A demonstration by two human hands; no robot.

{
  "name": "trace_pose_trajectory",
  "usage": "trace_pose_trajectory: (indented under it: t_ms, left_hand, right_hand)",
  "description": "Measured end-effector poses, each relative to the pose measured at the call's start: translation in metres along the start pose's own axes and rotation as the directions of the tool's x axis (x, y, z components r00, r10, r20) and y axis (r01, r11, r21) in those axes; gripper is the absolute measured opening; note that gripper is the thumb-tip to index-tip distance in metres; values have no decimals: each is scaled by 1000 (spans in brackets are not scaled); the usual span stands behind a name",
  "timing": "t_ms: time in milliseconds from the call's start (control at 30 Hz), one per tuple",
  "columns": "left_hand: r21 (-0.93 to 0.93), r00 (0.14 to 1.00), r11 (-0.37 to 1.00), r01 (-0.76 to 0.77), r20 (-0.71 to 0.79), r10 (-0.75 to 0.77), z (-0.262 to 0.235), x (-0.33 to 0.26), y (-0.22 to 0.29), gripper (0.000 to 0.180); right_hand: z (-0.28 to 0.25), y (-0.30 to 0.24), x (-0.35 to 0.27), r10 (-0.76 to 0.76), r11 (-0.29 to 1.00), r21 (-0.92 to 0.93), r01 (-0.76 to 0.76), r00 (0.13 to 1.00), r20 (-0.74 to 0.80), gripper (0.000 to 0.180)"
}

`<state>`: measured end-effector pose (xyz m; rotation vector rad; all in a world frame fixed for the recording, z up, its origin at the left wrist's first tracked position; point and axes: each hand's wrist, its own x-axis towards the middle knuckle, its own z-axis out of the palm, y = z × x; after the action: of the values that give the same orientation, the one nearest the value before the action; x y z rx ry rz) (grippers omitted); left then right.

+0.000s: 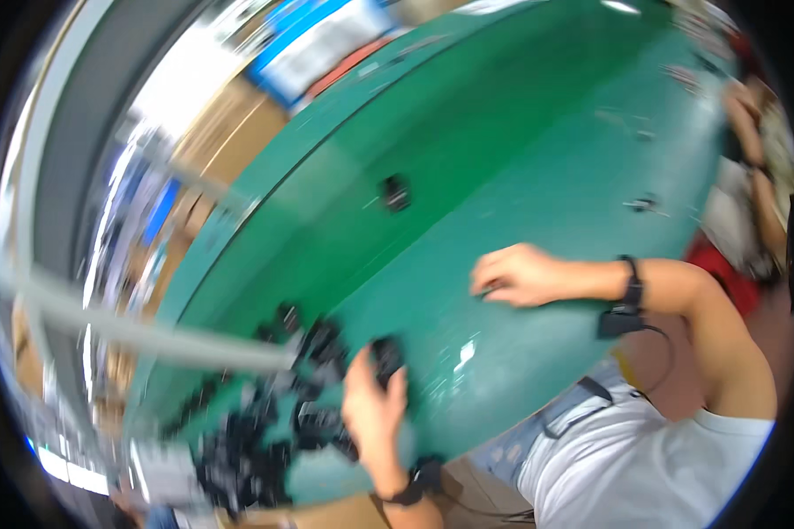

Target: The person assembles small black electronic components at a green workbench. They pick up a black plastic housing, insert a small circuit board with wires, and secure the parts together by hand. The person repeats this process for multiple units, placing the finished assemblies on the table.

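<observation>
The left hand [372, 414] has its thumb and fingers around a black part [385, 355]. A messy pile of black pieces [243, 450] lies left of those fingers. The right hand [522, 275] curls its fingers over the green table [547, 366]; it's too blurry to tell if they pinch anything.

Looks down from the wearer's head through a wide fisheye lens, facing the green bench [573, 203] around the left grip [375, 406] and right grip [522, 275]. Sits near and above both, close enough to catch the white shirt [617, 463] below and right of the right grip. Leans aslant to the bench, bends its far edge, and reaches past it to a cardboard box [249, 132] well up and left of both grips.
</observation>
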<state>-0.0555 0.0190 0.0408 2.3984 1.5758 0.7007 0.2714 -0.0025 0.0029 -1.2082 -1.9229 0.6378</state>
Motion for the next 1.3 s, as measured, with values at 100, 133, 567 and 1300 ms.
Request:
trace_pose_trajectory:
  t_ms: [100, 133, 567, 1300]
  left_hand:
    - [-23, 976, 978, 207, -66, -208, -5, -19, -24, 39]
    - [-212, 963, 941, 263, 6, -268, -6, -19, -16, 28]
    - [-634, 881, 753, 178, 444, 165, 43, 34, 57, 67]
    - [-476, 969, 877, -67, 180, 171, 68, 32, 63, 93]
  right_hand:
    - [30, 13, 7, -31, 999, 33, 35, 994, -107, 17]
    - [34, 11, 10, -17, 1000, 15, 19, 994, -106, 18]
    - [15, 13, 2, 175, 980, 100, -171, 984, -31, 13]
    - [3, -1, -7, 74, 993, 86, -85, 989, 125, 20]
